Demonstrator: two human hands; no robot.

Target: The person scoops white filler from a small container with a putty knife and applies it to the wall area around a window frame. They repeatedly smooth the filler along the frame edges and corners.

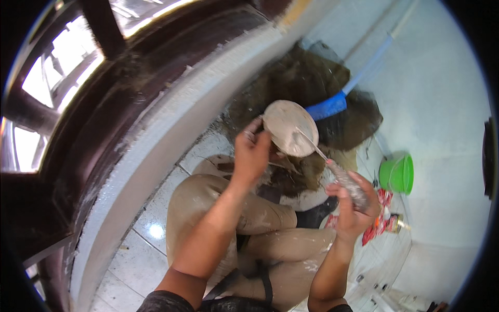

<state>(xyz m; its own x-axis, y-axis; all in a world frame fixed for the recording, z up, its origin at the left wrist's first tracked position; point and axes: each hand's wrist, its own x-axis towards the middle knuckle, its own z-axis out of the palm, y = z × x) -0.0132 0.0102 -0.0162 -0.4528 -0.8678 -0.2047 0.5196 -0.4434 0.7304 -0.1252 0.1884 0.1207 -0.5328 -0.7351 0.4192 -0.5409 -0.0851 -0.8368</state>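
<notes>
My left hand [252,158] grips the near-left rim of a round, shallow bowl [276,114], held in front of my bent legs. Pale, wet paste [295,140] coats the inside of the bowl. In my right hand [356,208] is a trowel [339,172], its thick handle caked with pale residue and my fingers wrapped round it. The trowel's thin metal shank slants up and left over the bowl's right rim. Its tip rests in or just above the paste; I cannot tell how its blade is shaped.
A curved wall ledge [166,117] runs along the left below a dark window frame [140,67]. Beyond the bowl lie a dark crumpled sheet [312,73] and a blue brush [328,106]. On the right stand a green bucket [396,175], red packaging [383,200] and a can [394,223].
</notes>
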